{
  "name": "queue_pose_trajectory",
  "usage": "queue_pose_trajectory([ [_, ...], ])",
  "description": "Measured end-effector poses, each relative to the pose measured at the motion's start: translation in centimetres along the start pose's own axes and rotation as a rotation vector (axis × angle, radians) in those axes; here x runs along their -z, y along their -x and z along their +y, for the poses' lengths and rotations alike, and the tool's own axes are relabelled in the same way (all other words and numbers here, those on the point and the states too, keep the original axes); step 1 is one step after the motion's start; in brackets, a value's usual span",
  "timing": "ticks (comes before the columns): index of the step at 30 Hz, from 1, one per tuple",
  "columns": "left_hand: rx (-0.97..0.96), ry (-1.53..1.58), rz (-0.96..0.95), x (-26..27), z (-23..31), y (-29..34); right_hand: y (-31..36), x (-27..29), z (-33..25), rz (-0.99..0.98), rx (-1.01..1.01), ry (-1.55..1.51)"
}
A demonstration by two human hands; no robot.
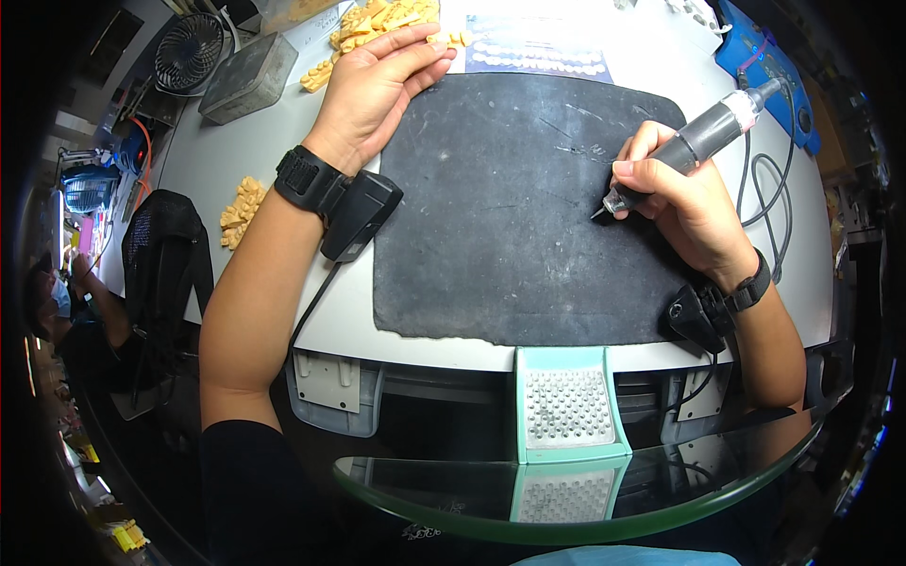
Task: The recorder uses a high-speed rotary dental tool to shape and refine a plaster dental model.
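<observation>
At the far edge of the dark mat (510, 208), my left hand (387, 90) is closed, with its fingertips pinched on a small yellow tooth-shaped piece (456, 40). Beside it lies a heap of similar yellow pieces (387, 19). My right hand (675, 189), over the mat's right side, grips a grey rotary handpiece (703, 135) like a pen. Its thin tip points down and left over the mat. A cord runs from the handpiece's back end. Both wrists wear black straps with small black devices.
A printed sheet with rows of teeth (538, 47) lies beyond the mat. A smaller yellow pile (243, 212), a grey metal box (248, 78) and a fan (189, 52) stand left. At right are a blue unit (769, 75) and looped cable. A mint-framed studded panel (569, 406) juts from the front edge.
</observation>
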State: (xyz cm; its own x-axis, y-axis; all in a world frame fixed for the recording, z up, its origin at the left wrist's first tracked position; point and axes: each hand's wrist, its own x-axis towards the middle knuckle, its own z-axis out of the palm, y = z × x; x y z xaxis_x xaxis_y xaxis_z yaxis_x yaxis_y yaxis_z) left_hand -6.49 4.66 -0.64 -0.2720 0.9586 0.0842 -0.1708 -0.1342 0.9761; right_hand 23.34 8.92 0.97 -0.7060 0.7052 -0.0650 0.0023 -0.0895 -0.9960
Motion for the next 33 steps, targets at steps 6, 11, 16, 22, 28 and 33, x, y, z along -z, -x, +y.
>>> queue_pose_trajectory([
  [6,0.002,0.000,-0.007,0.33,-0.19,-0.14,-0.03,0.07,0.03,-0.012,0.003,-0.016],
  [11,0.010,-0.003,-0.007,0.13,-0.09,-0.08,-0.01,0.06,0.00,-0.004,-0.001,-0.013],
  [16,0.007,-0.025,-0.016,0.16,0.01,0.01,-0.03,0.04,0.13,-0.006,0.002,-0.010],
  [22,0.012,-0.053,-0.030,-0.03,0.25,0.19,-0.04,0.05,0.08,0.005,0.000,0.005],
  [28,0.011,-0.044,-0.019,-0.02,0.14,0.12,-0.05,0.09,0.18,-0.002,0.009,-0.006],
  [33,0.012,-0.030,-0.030,-0.03,0.20,0.16,0.10,-0.09,-0.21,-0.002,0.002,-0.013],
])
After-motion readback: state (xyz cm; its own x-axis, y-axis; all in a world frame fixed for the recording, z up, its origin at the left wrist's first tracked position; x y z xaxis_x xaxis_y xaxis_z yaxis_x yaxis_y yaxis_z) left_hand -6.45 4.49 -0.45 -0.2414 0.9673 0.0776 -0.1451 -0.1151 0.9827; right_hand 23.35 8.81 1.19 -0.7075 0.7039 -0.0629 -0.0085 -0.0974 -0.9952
